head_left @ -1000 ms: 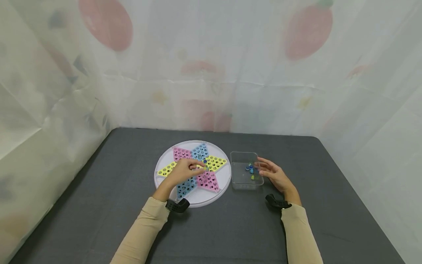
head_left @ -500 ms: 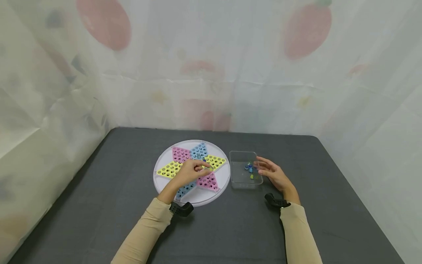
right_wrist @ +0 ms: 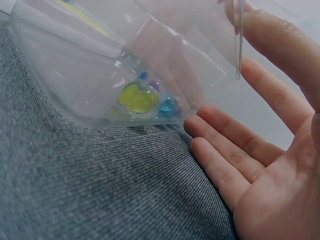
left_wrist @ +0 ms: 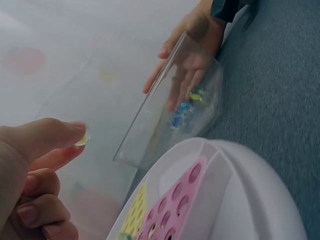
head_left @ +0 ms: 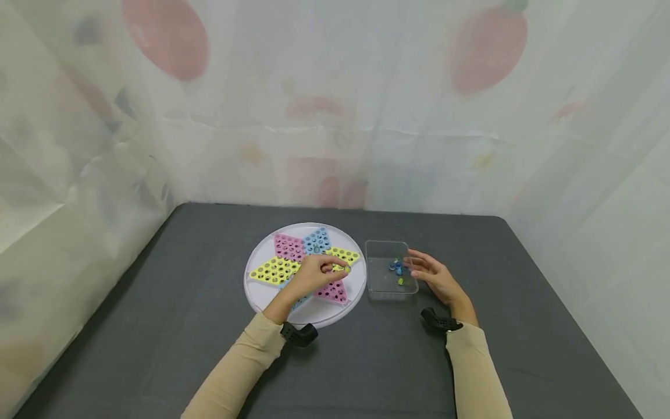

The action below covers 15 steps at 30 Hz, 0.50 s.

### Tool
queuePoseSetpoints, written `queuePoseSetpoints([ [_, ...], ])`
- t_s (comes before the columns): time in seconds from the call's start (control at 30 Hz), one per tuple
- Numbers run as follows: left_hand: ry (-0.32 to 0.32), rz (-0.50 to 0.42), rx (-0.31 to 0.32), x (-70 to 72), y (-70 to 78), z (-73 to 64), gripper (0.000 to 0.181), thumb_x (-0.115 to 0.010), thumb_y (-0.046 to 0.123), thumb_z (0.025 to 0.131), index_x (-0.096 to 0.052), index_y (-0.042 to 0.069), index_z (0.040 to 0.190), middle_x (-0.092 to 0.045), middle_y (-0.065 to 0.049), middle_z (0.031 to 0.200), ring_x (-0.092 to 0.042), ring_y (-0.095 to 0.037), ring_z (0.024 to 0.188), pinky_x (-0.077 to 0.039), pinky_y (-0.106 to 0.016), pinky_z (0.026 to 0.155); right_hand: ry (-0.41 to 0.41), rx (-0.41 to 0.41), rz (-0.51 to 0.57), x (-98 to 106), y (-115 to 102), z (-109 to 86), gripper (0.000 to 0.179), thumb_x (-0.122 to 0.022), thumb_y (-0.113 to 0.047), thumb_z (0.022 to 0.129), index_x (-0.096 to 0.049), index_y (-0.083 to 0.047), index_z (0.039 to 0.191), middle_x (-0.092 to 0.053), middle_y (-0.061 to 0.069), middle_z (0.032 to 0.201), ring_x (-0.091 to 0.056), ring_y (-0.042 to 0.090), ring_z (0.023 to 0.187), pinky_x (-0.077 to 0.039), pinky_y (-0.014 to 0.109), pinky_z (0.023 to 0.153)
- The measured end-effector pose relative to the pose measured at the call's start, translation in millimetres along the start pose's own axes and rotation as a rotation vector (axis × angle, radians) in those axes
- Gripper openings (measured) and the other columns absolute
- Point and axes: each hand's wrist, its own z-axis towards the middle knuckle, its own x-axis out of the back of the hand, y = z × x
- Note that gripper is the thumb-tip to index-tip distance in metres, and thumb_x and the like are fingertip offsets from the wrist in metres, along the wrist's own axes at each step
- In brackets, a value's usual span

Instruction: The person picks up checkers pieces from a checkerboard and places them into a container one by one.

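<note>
Between thumb and index finger, my left hand (head_left: 314, 276) pinches a clear marble (left_wrist: 83, 138) with a yellow swirl. It is held over the right part of a round white Chinese checkers board (head_left: 358, 285), whose star has pink, blue and yellow holed sections. To the right of the board stands a clear plastic box (head_left: 379, 285). Several blue and yellow-green marbles (right_wrist: 135, 97) lie on its floor. My right hand (head_left: 439, 282) is at the box's right side, fingers extended with the tips right at the wall. The left forearm and hand hide part of the board.
A dark grey cloth (head_left: 366, 372) covers the table. White curtains (head_left: 335, 87) with printed fruit stand behind it and at both sides. Each wrist wears a black band, the left one (head_left: 299, 334) close to the board's front edge.
My left hand has moved right across the board, carrying the marble toward the box. The right hand has stayed by the box.
</note>
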Motion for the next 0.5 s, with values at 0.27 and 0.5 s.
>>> queuePoseSetpoints([
  [0.27,-0.009,0.002,-0.003,-12.0,5.2,4.4,0.020,-0.070,0.020,0.088,-0.074,0.008,0.103,-0.027,0.004,0.058,-0.019,-0.006,0.051,-0.024,-0.020,0.052,-0.004,-0.013,0.007,0,0,-0.2,0.063,-0.054,-0.010,0.097,-0.023,0.005,0.150,-0.054,-0.009,0.133,-0.054,-0.004,0.122,-0.043,0.010,0.097],
  [0.5,-0.016,0.020,-0.057,-23.2,5.6,7.6,0.020,-0.070,0.019,0.087,-0.074,0.006,0.102,-0.026,0.005,0.058,-0.020,-0.005,0.052,-0.025,-0.019,0.053,-0.002,-0.008,0.006,-1,1,0.9,0.063,-0.054,-0.009,0.097,-0.023,0.006,0.149,-0.054,-0.008,0.133,-0.054,-0.004,0.122,-0.043,0.010,0.096],
])
